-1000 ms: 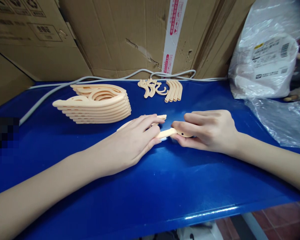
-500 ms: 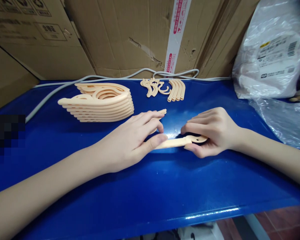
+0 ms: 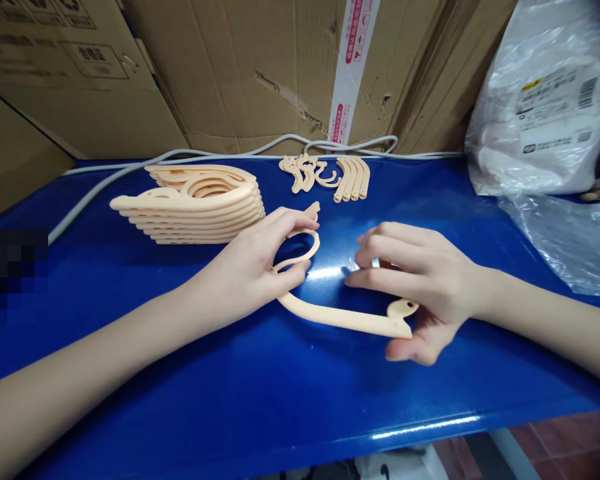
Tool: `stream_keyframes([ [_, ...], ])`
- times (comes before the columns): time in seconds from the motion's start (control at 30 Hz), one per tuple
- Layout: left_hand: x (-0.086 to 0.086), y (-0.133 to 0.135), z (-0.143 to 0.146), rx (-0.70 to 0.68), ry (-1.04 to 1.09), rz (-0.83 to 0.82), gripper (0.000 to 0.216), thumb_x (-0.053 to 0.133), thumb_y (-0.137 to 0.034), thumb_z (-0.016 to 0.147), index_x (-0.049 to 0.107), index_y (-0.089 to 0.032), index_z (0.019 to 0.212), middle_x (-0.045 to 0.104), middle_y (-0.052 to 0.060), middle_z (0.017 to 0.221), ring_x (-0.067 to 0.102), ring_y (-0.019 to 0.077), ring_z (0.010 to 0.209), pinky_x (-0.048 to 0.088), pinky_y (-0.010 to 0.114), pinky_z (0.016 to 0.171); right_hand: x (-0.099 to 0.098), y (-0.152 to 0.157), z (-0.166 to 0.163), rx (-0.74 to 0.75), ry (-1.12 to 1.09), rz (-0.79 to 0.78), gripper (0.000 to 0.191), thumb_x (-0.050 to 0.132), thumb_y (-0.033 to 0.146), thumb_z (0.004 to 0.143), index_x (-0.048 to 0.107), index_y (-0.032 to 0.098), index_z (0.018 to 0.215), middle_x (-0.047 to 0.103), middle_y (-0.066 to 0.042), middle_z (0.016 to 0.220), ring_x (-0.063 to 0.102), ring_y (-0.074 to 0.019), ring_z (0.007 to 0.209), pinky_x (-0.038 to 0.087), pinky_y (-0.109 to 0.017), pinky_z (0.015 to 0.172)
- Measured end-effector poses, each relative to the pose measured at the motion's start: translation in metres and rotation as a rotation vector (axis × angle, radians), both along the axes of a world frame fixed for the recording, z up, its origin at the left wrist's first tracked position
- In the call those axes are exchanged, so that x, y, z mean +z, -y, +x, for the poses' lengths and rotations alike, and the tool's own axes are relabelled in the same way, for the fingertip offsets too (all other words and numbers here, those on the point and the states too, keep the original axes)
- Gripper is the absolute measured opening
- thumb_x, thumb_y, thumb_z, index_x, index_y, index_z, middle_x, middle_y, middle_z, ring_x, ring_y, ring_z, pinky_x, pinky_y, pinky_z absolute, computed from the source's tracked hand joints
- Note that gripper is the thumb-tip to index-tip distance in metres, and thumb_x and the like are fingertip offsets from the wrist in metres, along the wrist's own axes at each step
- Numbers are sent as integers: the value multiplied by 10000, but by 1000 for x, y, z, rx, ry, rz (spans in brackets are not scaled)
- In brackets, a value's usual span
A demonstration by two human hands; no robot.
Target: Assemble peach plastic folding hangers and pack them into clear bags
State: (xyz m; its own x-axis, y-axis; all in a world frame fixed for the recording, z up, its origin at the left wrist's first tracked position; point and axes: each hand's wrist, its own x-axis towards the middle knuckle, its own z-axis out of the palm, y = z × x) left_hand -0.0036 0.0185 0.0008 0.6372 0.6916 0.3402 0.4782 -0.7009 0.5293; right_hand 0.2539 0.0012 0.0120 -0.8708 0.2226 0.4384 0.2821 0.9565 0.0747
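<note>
A cream plastic folding clothes hanger (image 3: 345,320) is held above the blue table. My left hand (image 3: 253,257) grips its middle, thumb in front and fingers curled over the back, hiding part of it. From there one arm runs right and an oval loop shows beside my fingers. My right hand (image 3: 410,273) is by the arm's right end. Its thumb lies just below that end, while the fingers are spread away above it, so the hand is open. Behind my left hand sits a stack of matching cream hanger pieces (image 3: 195,207).
Small cream hooks (image 3: 300,175) and several curved arm pieces (image 3: 353,180) lie at the back of the table (image 3: 280,400). A grey cable (image 3: 105,193) runs along the rear edge. Cardboard boxes (image 3: 230,73) stand behind, and a clear plastic bag (image 3: 540,113) is at the right.
The hanger's right arm has swung down and nearer, and its loop now shows by my left hand. My right fingers have spread off the arm's end.
</note>
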Motion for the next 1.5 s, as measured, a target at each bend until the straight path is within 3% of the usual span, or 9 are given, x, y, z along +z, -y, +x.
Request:
stream_keyframes([
  [0.17, 1, 1, 1, 11, -7, -10, 321, 556, -220, 950, 573, -142, 1261, 621, 99, 1343, 578, 227, 1289, 449, 340, 1108, 3, -4, 7, -82, 6, 48, 588, 311, 605, 1008, 647, 144, 1154, 616, -181, 1133, 590, -287, 1012, 497, -496, 893],
  [0.37, -1, 4, 1, -13, -50, -19, 334, 476, -236, 1021, 527, -171, 1344, 584, 86, 1396, 544, 211, 1329, 420, 320, 1129, 9, 1, 7, -199, 127, 246, 507, 328, 416, 1002, 606, 119, 1304, 637, -198, 1240, 620, -329, 1040, 500, -473, 800],
  [0.57, -3, 5, 0, -22, -94, -8, 357, 428, -231, 1056, 507, -163, 1397, 541, 89, 1478, 474, 199, 1406, 346, 318, 1198, 4, 0, 3, -160, 120, 271, 649, 366, 663, 1007, 661, 100, 1140, 718, -163, 1030, 649, -261, 841, 483, -387, 662],
  [0.83, -6, 4, -1, 0, -129, -6, 359, 408, -265, 1072, 505, -175, 1405, 555, 82, 1471, 465, 198, 1416, 355, 341, 1191, -2, 0, -2, 9, 68, 150, 429, 488, 477, 1035, 639, 84, 1115, 729, -96, 900, 659, -228, 823, 516, -363, 664],
  [1.5, -8, 2, 1, -5, -20, -100, 319, 507, -222, 997, 594, -191, 1303, 642, 48, 1340, 568, 198, 1273, 417, 322, 1084, -6, 12, -14, 50, 27, -273, 276, 516, 163, 1003, 640, 77, 1234, 725, -119, 1169, 625, -207, 1019, 511, -331, 925],
])
